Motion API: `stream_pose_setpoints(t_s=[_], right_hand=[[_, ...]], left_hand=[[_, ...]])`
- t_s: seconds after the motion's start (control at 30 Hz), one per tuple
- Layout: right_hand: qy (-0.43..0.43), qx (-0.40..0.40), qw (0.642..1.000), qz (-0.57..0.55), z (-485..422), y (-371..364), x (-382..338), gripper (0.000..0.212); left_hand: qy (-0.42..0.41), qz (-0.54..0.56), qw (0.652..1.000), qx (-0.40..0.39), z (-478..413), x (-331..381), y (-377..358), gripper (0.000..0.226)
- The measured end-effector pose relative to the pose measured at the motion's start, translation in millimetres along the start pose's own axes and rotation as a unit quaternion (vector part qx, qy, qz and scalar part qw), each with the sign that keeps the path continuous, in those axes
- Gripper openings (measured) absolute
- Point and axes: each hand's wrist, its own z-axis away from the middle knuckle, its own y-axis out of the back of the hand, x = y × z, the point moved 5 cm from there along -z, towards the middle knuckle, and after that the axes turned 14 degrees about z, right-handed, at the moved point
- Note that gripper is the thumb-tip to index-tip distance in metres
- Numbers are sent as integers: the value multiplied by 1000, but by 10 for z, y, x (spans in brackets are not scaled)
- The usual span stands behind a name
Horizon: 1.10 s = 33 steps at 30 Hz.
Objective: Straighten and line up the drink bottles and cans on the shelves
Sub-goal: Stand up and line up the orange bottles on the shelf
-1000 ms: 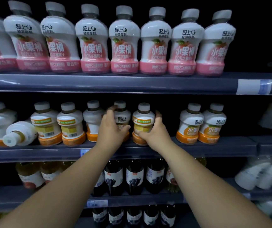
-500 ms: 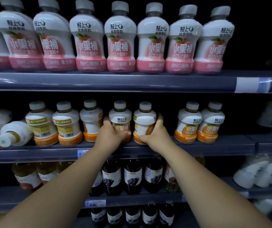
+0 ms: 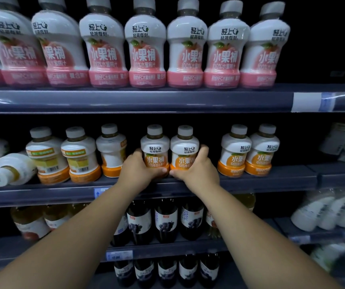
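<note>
The left bottle (image 3: 155,152) and right bottle (image 3: 185,152) are standing touching at the frame's centre, on the middle shelf (image 3: 282,180). The left grip (image 3: 139,174) is curling round one, the right grip (image 3: 196,174) round the other. Dragging them by their bases is risking a topple, like the fallen bottle (image 3: 11,170) at far left.

One wide-angle camera, worn on the head, faces the shelves straight on from close by, level with the middle shelf (image 3: 261,180); the left arm (image 3: 63,243) and right arm (image 3: 250,236) enter from the bottom edge.
</note>
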Motion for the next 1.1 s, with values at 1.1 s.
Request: stream_pose_setpoints(t_s=[1.1], right_hand=[[119, -5, 980, -159, 692, 23, -429, 64]], left_hand=[[-52, -40, 998, -13, 599, 44, 674, 66]])
